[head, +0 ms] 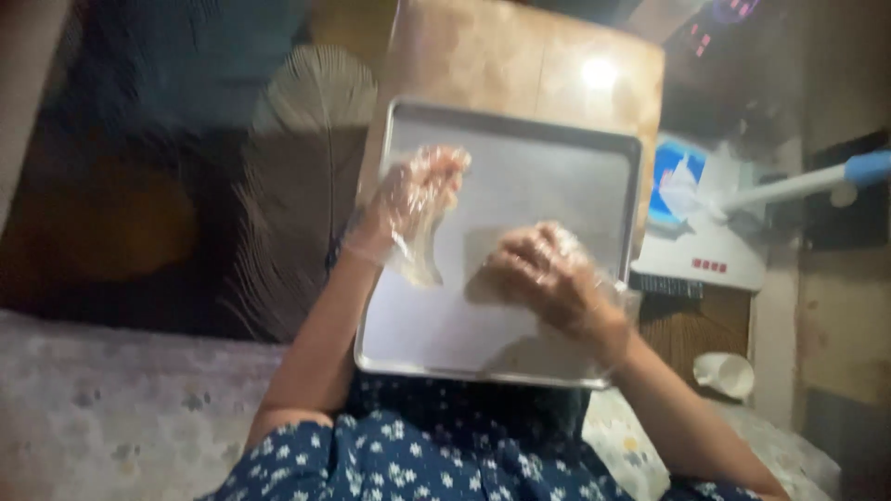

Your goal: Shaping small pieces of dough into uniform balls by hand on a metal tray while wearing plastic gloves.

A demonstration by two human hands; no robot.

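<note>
So far only the setup looks done: a metal baking tray (520, 130) is held across the lap in the middle of the frame, and thin clear plastic gloves are already pulled over both hands. The tray surface is still bare except for what seems to be a flat pale sheet or piece (483, 255) lying near its centre, right under the right hand (548, 278). That hand is curled down onto the piece with fingers bunched together, though it can't really be told whether anything is actually pinched or just pressed. The left hand (413, 199) is lifted over the left half of the tray, fingers loosely spread and nothing gripped, with the slack of the glove dangling below the palm. Nothing else has been laid out on the tray yet, so most of the work looks to be still ahead, judging by how things lie. Plenty is hard to make out: the whole shot is smeared by motion blur, the flat piece is half covered by the right hand, and its material can't be named. A wooden table (520, 56) is seen above the tray, a white device with a blue screen (696, 223) at the right, a white cup (724, 373) at the lower right, and a patterned dark cloth (297, 186) at the left.
</note>
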